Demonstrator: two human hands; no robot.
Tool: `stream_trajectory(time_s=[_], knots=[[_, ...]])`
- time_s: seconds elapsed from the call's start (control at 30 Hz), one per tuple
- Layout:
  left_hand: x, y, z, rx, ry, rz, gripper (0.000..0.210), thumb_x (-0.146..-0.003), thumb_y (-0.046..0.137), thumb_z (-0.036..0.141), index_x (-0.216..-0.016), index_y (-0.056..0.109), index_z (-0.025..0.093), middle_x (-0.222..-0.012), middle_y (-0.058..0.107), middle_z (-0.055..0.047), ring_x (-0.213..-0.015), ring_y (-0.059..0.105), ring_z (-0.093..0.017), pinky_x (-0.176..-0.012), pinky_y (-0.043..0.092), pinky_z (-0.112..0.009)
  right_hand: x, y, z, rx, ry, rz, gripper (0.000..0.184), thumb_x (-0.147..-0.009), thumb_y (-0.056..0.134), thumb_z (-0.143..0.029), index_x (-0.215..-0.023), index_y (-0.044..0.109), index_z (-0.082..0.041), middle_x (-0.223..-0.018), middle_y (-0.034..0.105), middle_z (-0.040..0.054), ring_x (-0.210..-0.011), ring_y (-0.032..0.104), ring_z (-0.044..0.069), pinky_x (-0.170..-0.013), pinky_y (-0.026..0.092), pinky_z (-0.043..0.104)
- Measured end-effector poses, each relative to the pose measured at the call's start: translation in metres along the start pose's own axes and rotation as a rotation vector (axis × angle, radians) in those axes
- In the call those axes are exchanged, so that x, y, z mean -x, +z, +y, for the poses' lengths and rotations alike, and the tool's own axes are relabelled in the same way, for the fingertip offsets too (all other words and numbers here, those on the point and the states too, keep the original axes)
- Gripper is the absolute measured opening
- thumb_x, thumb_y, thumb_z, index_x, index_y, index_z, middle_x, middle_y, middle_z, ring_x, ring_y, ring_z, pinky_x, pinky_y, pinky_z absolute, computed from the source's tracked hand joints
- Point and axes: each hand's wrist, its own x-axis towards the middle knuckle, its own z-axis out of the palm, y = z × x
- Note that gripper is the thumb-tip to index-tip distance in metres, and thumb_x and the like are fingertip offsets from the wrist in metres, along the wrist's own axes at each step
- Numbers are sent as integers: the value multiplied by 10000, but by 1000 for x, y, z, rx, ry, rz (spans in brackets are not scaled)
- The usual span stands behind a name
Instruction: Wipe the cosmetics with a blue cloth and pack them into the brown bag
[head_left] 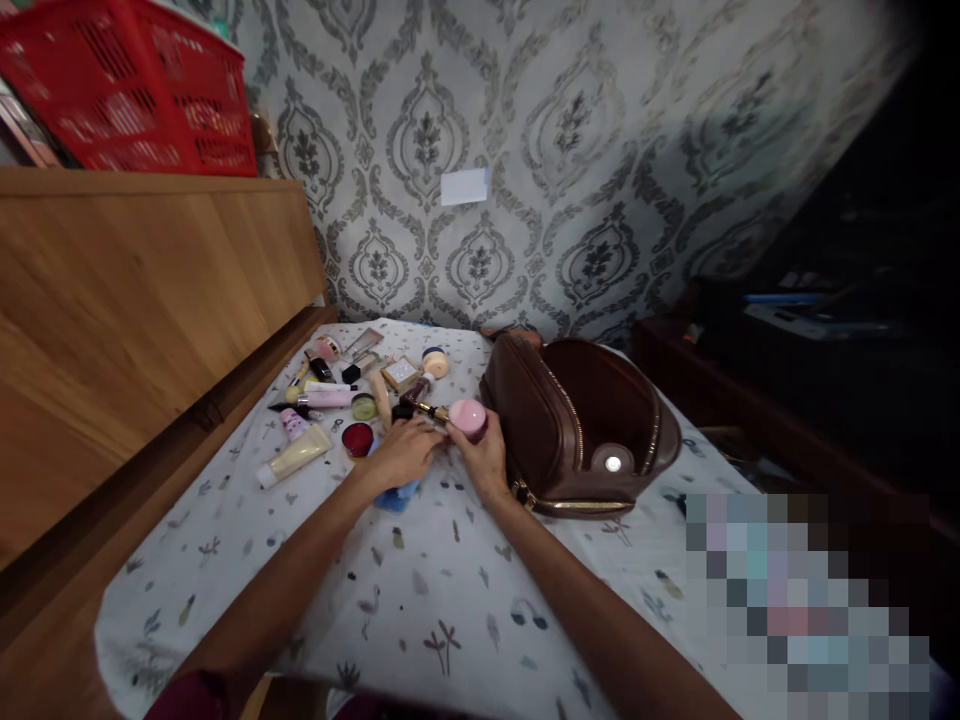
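My right hand (486, 462) grips a small round jar with a pink lid (468, 417), just left of the brown makeup bag (551, 430). The bag stands unzipped, its mouth gaping. Beside the jar, my left hand (409, 455) is closed with its fingertips close to my right hand; what they hold, if anything, is hidden. A slim gold-and-dark cosmetic tube (433, 410) lies just beyond those fingers. Part of a blue item (397, 497) shows beneath the left hand. Nearby are a dark red jar (358, 439), a green jar (364, 406) and a cream squeeze tube (296, 457).
More cosmetics, including a glittery compact (400, 373) and a dark-lidded jar (435, 362), cover the table's far left. A patterned cloth (420, 600) covers the table. A wooden cabinet (150, 290) with a red basket (172, 90) borders the left; patterned wallpaper rises behind.
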Motion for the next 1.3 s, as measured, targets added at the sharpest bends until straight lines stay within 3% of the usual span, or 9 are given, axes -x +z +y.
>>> stream_trajectory(time_s=[0.1, 0.17, 0.37, 0.47, 0.53, 0.67, 0.9, 1.03, 1.3], knots=[[3, 4, 0, -57, -45, 61, 483, -844, 477, 27, -1287, 600, 173, -1421, 580, -160, -1369, 490, -301, -1099, 412, -544, 6, -7, -8, -14, 5, -23, 586, -737, 725, -518, -1160, 536, -160, -1104, 672, 126, -966, 631, 230, -901, 517, 395], [8, 1, -2, -81, -63, 105, 489, -865, 478, 35, -1324, 574, 171, -1480, 519, -166, -1403, 452, -288, -1129, 393, -524, 12, -13, -13, -15, 14, -48, 567, -748, 720, -518, -1148, 553, -153, -1098, 678, 130, -959, 636, 231, -894, 519, 393], [54, -9, 1, -135, -89, 196, 311, -1012, 454, 297, -1254, 622, 196, -1259, 632, -141, -1211, 565, -295, -1041, 475, -491, 32, -21, -19, -13, 40, -201, 551, -695, 776, -496, -1100, 626, -153, -1003, 710, 98, -881, 659, 236, -807, 543, 368], [75, -2, 4, -186, -93, 171, 387, -989, 519, 425, -1315, 582, 226, -1276, 623, -126, -1183, 558, -308, -990, 492, -502, 35, -20, -18, 71, 2, -288, 532, -684, 791, -434, -1120, 647, -166, -1052, 720, 95, -927, 661, 246, -865, 537, 392], [81, 4, 5, -185, -70, 148, 305, -984, 537, 386, -1234, 623, 233, -1298, 612, -120, -1202, 530, -306, -983, 492, -491, 35, -19, -17, 164, -47, -321, 533, -678, 799, -387, -1146, 654, -177, -1105, 718, 96, -987, 655, 261, -929, 519, 425], [79, 9, 5, -121, -48, 149, 218, -997, 454, 189, -989, 670, 215, -1075, 657, -94, -1069, 550, -261, -943, 511, -418, 35, -21, -19, 253, -106, -373, 571, -664, 813, -318, -1197, 654, -188, -1180, 705, 103, -1075, 640, 285, -981, 500, 447], [67, -2, 20, 1, -75, 354, 256, -1020, 408, 217, -1116, 645, 198, -1169, 636, -95, -1104, 558, -238, -1012, 491, -413, 37, -23, -26, 253, -104, -415, 576, -699, 779, -310, -1243, 634, -188, -1216, 690, 109, -1127, 625, 290, -1003, 485, 450], [46, 5, 31, 34, 2, 314, 276, -1009, 406, 174, -1125, 656, 202, -1228, 637, -86, -1151, 572, -226, -1050, 480, -380, 38, -25, -32, 235, -118, -461, 531, -715, 699, -209, -1241, 630, -183, -1215, 691, 105, -1131, 625, 271, -1010, 476, 427], [28, 20, 18, 22, -136, 362, 268, -1016, 396, 195, -1146, 630, 177, -1142, 642, -110, -1085, 621, -242, -961, 532, -391, 37, -25, -38, 240, -114, -475, 486, -731, 696, -245, -1207, 642, -168, -1181, 704, 105, -1078, 642, 263, -972, 494, 401]])
